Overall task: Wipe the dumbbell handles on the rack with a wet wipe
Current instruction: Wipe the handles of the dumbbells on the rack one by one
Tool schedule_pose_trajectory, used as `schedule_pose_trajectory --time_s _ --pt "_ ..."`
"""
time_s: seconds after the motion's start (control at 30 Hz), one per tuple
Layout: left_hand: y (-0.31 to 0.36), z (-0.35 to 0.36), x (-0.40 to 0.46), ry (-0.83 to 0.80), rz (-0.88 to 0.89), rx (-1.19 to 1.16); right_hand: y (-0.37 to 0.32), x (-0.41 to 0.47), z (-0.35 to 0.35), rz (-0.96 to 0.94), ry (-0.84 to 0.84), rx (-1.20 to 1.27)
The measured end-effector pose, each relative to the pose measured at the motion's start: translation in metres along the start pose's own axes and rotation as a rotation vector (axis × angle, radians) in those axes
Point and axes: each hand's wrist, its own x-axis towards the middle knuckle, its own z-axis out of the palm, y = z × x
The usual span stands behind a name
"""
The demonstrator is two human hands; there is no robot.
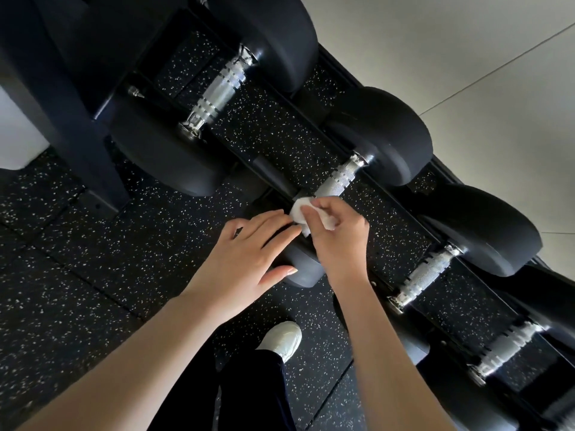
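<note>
Mid-frame, right hand (337, 236) pinches the wipe (300, 209) against the dumbbell handle (337, 181), left hand (245, 262) resting flat, fingers straight, on its weight (303, 270).

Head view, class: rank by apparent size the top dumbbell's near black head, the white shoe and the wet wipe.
1. Top dumbbell's near black head
2. White shoe
3. Wet wipe, partly hidden in the right hand

Nearness to the camera skews true sizes.

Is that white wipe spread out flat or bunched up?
Bunched up: the wipe shows as a small wad pinched in the right hand.
</note>
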Motion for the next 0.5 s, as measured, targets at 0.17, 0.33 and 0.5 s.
schedule_pose_trajectory --time_s 0.17,0.33,0.5 --pt "0.000 0.003 -0.005 0.029 -0.063 -0.055 -0.002 0.013 0.006 -0.095 -0.148 -0.445" --pt "0.000 0.003 -0.006 0.034 -0.096 -0.091 -0.008 0.016 0.002 -0.066 -0.231 -0.560" --pt "-0.004 0.005 -0.007 0.020 -0.093 -0.095 -0.018 0.023 0.006 -0.114 -0.286 -0.702"
